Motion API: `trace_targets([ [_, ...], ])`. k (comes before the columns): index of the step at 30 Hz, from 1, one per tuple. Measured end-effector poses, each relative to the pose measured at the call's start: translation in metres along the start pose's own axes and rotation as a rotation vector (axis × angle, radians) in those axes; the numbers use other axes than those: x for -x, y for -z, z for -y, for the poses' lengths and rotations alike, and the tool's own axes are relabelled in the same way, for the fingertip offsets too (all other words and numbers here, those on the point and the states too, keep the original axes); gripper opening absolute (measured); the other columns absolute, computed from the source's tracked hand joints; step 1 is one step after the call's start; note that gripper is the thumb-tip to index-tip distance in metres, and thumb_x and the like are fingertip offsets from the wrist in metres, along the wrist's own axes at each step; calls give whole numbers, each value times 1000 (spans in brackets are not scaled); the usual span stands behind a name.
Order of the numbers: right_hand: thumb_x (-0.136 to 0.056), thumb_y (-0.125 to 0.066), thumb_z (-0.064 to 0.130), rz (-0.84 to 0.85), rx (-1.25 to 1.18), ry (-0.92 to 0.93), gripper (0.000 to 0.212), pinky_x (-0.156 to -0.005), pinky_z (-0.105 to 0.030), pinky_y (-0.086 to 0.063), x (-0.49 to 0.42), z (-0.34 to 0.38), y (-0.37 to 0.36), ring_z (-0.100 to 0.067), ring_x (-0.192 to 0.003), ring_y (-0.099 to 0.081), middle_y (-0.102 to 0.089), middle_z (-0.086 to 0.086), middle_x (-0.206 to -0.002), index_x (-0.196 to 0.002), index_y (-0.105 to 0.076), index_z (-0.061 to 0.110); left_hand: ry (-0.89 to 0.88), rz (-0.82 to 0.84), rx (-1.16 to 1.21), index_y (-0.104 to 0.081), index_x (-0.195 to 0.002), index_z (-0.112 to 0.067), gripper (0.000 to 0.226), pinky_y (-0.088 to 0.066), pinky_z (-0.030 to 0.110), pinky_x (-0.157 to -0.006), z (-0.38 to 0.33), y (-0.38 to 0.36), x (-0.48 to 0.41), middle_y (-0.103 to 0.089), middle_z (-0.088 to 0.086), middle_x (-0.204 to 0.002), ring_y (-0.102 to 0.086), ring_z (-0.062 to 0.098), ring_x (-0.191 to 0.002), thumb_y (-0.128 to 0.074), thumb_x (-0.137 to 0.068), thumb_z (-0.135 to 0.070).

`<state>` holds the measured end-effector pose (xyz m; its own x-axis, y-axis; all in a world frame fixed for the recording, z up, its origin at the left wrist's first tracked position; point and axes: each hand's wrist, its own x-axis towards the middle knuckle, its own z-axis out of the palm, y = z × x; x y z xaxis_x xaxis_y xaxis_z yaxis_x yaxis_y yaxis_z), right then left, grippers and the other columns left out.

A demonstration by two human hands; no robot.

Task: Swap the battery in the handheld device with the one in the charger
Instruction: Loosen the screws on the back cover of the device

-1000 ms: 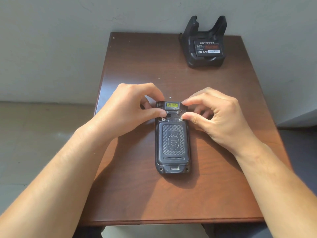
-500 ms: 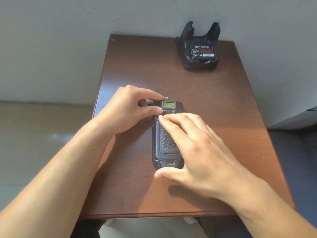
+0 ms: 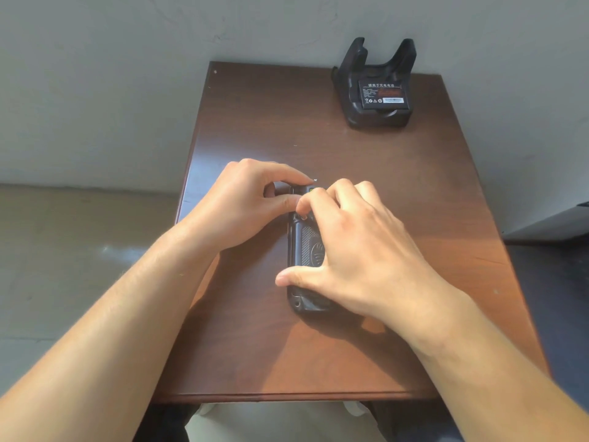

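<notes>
The brown wooden table (image 3: 318,346) fills the middle of the frame. A person's two bare arms reach in from the bottom corners.

The right hand (image 3: 357,250) lies over the black handheld device with the bumpy back cover (image 3: 306,247), which rests face down in the middle of the table. Its thumb presses the left side low down, and its curled fingers touch the top of the back cover. It looks like it is getting ready to pull the cover off, so the cover is probably still on.

The left hand (image 3: 251,202) pinches the top left corner of the device, likely to keep it from sliding.

In the upper right of the frame, well apart from the hands, the black plastic charger (image 3: 376,87) stands by the wall. The flat black battery with a white label (image 3: 382,95) sits in it, waiting.
</notes>
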<state>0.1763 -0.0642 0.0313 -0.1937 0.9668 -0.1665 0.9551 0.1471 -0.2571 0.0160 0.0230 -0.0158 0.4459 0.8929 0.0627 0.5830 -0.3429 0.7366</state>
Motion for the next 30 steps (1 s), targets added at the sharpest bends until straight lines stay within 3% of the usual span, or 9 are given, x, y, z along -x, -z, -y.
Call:
trace_targets([
  [5, -60, -76, 76, -12, -79, -13, 72, -90, -38, -48, -3, 0, -3, -19, -109, -39, -45, 7, -109, -106, -48, 29, -1, -1, -5, -75, -103, -32, 23, -33, 13, -50, -1, 1, 1, -51, -20, -48, -40, 8, -50, -72, -81, -38],
  [10, -60, -79, 71, -30, -125, -3, 69, -93, -40, -48, -4, -1, -4, -18, -106, -37, -43, 6, -106, -105, -47, 29, 1, -2, 8, -75, -101, -33, 20, -32, 15, -49, -2, 1, 1, -47, -11, -45, -38, 10, -49, -72, -82, -37],
  [16, -64, -80, 66, -68, -159, 40, 67, -93, -38, -47, -5, -8, -8, -19, -104, -41, -49, 6, -108, -109, -49, 28, 1, 38, -11, -74, -106, -35, 22, -33, 14, -51, -3, 3, 2, -53, -18, -49, -44, 8, -50, -71, -84, -38],
  [19, -75, -81, 48, -147, -247, 127, 54, -92, -41, -50, -5, -26, -7, -19, -103, -53, -57, 5, -109, -118, -56, 25, 7, 110, -19, -71, -113, -38, 29, -37, 14, -56, -2, 10, 1, -66, -9, -61, -53, 4, -57, -72, -84, -38],
  [21, -81, -81, 30, -242, -313, 157, 46, -88, -38, -56, -7, -45, -6, -15, -99, -62, -62, 4, -110, -122, -62, 21, 4, 139, -19, -69, -118, -39, 36, -45, 21, -66, -1, 13, 1, -71, -6, -69, -58, 5, -64, -74, -83, -37],
  [26, -85, -78, 11, -352, -295, 154, 35, -82, -15, -53, -21, -82, -14, -14, -88, -71, -71, -1, -119, -119, -73, 14, -8, 112, -31, -70, -121, -35, 42, -54, 31, -80, -2, 14, 2, -74, -5, -71, -66, 12, -72, -78, -80, -35],
  [28, -85, -78, 11, -376, -290, 182, 29, -87, -19, -54, -24, -85, -18, -11, -90, -72, -76, 0, -113, -114, -76, 12, -13, 97, -43, -70, -120, -34, 41, -54, 32, -82, -3, 14, 2, -76, -6, -70, -69, 9, -73, -78, -79, -35],
  [30, -86, -78, 13, -391, -315, 199, 25, -86, -28, -57, -25, -88, -18, 3, -83, -67, -78, 1, -106, -111, -78, 12, -12, 79, -60, -71, -119, -34, 41, -54, 32, -81, -4, 13, 2, -76, -6, -68, -67, 5, -69, -79, -79, -36],
])
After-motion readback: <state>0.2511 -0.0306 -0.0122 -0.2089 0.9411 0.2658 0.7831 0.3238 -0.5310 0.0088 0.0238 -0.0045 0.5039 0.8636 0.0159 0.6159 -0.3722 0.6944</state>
